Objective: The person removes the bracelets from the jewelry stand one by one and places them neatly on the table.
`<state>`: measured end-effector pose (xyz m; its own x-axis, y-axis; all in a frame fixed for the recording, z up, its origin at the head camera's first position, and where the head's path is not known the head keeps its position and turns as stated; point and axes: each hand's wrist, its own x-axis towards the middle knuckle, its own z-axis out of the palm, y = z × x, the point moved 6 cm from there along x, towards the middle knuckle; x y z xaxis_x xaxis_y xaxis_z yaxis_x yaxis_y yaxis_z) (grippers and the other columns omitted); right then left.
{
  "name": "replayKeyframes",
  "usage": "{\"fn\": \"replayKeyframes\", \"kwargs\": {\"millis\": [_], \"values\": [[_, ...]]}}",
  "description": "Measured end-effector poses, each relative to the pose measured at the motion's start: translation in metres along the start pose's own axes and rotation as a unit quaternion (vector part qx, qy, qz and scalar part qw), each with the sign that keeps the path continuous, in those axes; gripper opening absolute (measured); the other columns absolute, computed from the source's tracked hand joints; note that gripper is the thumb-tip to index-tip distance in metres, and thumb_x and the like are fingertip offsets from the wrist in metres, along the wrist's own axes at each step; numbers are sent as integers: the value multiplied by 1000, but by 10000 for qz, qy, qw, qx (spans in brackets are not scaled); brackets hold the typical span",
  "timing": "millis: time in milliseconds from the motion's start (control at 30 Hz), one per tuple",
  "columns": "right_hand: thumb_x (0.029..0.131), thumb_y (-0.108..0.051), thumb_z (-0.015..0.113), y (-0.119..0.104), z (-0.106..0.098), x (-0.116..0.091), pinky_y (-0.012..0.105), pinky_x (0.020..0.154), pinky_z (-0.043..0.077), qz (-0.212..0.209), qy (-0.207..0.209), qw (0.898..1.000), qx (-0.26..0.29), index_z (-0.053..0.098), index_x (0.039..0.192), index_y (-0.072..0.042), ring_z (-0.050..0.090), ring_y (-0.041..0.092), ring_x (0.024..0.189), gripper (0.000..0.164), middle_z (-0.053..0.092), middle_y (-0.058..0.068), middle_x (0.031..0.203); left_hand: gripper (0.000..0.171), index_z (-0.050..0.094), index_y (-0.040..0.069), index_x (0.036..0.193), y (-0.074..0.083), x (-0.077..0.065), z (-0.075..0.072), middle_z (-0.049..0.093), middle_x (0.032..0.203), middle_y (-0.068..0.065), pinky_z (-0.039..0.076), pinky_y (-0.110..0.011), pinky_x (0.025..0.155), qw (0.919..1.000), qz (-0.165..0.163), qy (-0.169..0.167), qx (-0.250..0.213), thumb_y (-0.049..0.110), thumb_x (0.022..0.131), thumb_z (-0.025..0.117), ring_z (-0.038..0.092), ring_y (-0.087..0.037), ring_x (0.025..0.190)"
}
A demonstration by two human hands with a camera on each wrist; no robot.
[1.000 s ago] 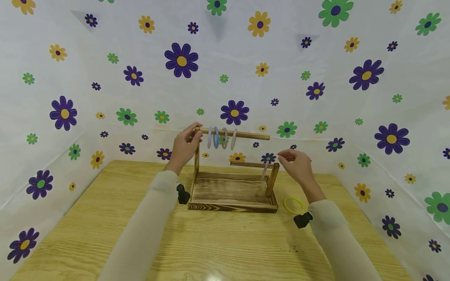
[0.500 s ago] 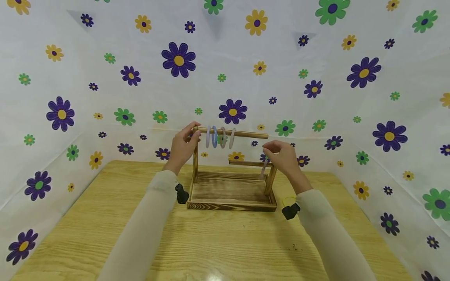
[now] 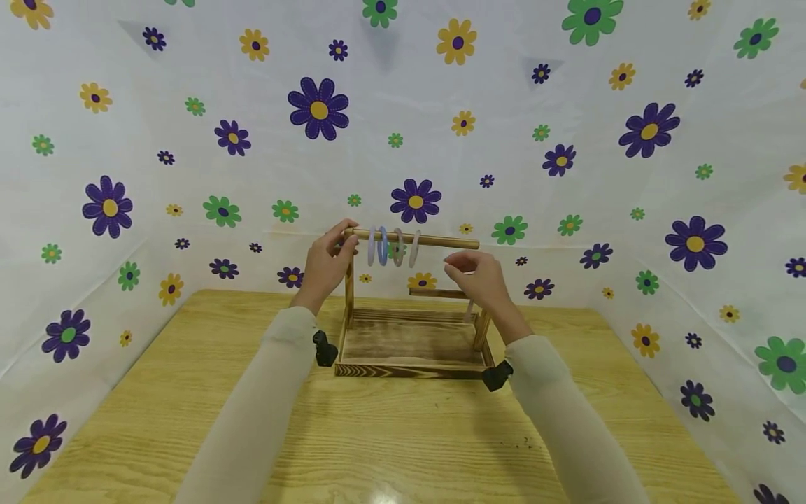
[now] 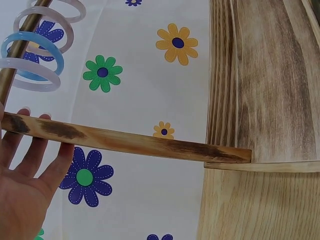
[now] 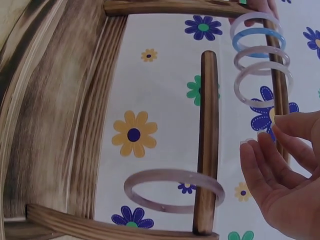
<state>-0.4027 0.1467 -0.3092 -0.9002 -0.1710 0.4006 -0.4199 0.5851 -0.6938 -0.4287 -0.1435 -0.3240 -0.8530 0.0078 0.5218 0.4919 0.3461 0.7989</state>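
Observation:
A wooden bangle stand [image 3: 409,343] has a tray base and two bars. My left hand [image 3: 327,269] grips the top of its left post [image 4: 115,142], fingers behind the wood. From the upper bar [image 3: 447,242] hang a lilac bangle [image 4: 30,64], a blue bangle [image 4: 31,36] and two pale ones, grouped toward the left. Another pale mauve bangle [image 5: 155,176] hangs near the post end of the lower bar [image 5: 207,125]. My right hand [image 3: 481,280], holding nothing, is between the two bars, its bent fingers just below the upper bar's free end.
The stand rests on a light wood table [image 3: 390,434]. Behind and at both sides hangs a white flowered cloth [image 3: 252,168]. Small black cameras sit on the left wrist [image 3: 325,348] and right wrist [image 3: 497,376].
My right hand has moved left from beside the stand to between the bars. Its forearm now hides the yellow ring seen earlier on the table. The left hand keeps its grip.

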Motion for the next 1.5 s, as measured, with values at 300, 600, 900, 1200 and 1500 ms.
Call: {"fn": "replayKeyframes", "kwargs": {"millis": [300, 600, 900, 1200, 1500], "values": [[99, -16, 69, -11, 16, 7, 48, 90, 60, -101, -9, 9998, 150, 75, 115, -2, 72, 35, 102, 22, 76, 19, 109, 36, 59, 12, 142, 3, -1, -2, 70, 118, -27, 56, -31, 77, 10000, 37, 59, -33, 25, 110, 52, 73, -37, 103], [99, -16, 70, -19, 30, 13, 48, 89, 60, -123, -41, 9995, 295, 73, 119, -1, 73, 35, 104, 25, 76, 20, 111, 35, 58, 6, 142, 3, 1, -1, 69, 118, -29, 55, -35, 79, 9999, -91, 41, -23, 15, 110, 50, 70, -44, 106], [97, -20, 72, -25, 40, 17, 44, 90, 60, 130, -43, 9988, 477, 73, 119, -4, 72, 32, 106, 27, 76, 17, 114, 34, 60, 13, 141, 1, 0, -1, 70, 120, -26, 56, -29, 80, 10000, -9, 47, -75, 25, 110, 52, 73, -35, 104], [97, -18, 73, -26, 46, 18, 31, 80, 61, 128, -62, 9983, 571, 73, 119, -4, 72, 32, 108, 26, 75, 17, 115, 33, 60, 11, 140, 2, 1, 0, 70, 123, -26, 58, -32, 81, 9999, 106, 12, -112, 22, 109, 53, 73, -36, 104], [95, -12, 74, -29, 51, 20, 40, 89, 62, 5, -22, 9978, 659, 73, 117, -1, 72, 33, 108, 24, 75, 19, 115, 34, 59, 12, 140, 0, 1, 1, 70, 124, -25, 58, -29, 82, 9999, 125, 1, -51, 24, 109, 52, 73, -36, 105]]}}
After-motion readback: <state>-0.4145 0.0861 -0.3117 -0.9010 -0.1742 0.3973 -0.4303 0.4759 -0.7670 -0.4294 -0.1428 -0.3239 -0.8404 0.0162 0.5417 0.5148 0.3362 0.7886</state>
